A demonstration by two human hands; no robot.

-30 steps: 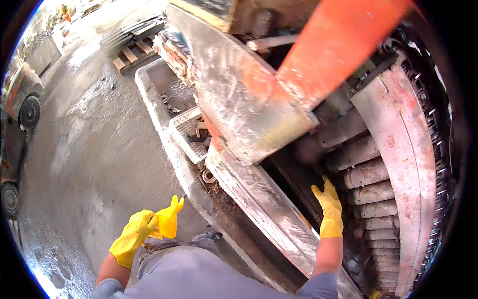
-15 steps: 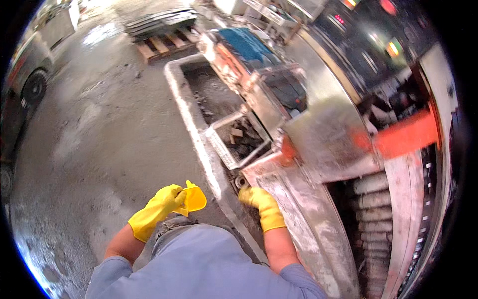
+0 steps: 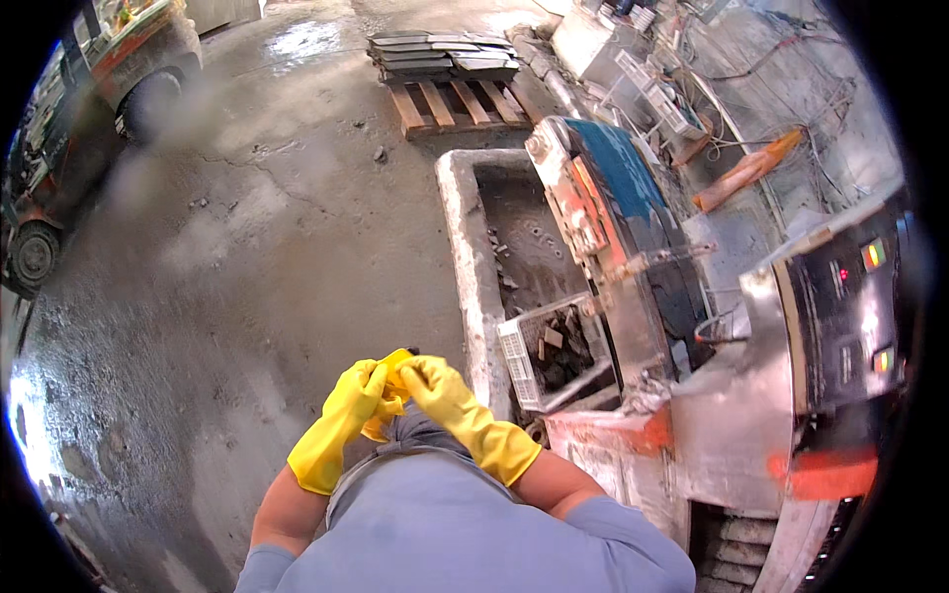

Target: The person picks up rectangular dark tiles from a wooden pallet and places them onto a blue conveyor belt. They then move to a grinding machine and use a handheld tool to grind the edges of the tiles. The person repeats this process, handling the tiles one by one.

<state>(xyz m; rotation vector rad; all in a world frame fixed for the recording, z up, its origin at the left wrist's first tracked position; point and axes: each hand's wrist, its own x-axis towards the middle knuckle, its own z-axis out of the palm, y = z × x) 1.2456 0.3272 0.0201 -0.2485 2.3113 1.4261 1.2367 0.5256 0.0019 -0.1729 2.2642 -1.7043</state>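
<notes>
2 hands (image 3: pixel 354 397) (image 3: pixel 440 391) now tog, on ylw item (image 3: pixel 393 383)

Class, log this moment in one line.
left hand: holds yellow item | right hand: touches it | nearby: white crate, trough

We hold a crumpled bright-yellow piece (image 3: pixel 394 404) between our yellow-gloved left hand (image 3: pixel 356 390) and yellow-gloved right hand (image 3: pixel 435 385). To our right, a white perforated plastic crate (image 3: pixel 520 364) of dark debris (image 3: pixel 570 348) sits at a rectangular grey concrete trough (image 3: pixel 461 232).
</notes>
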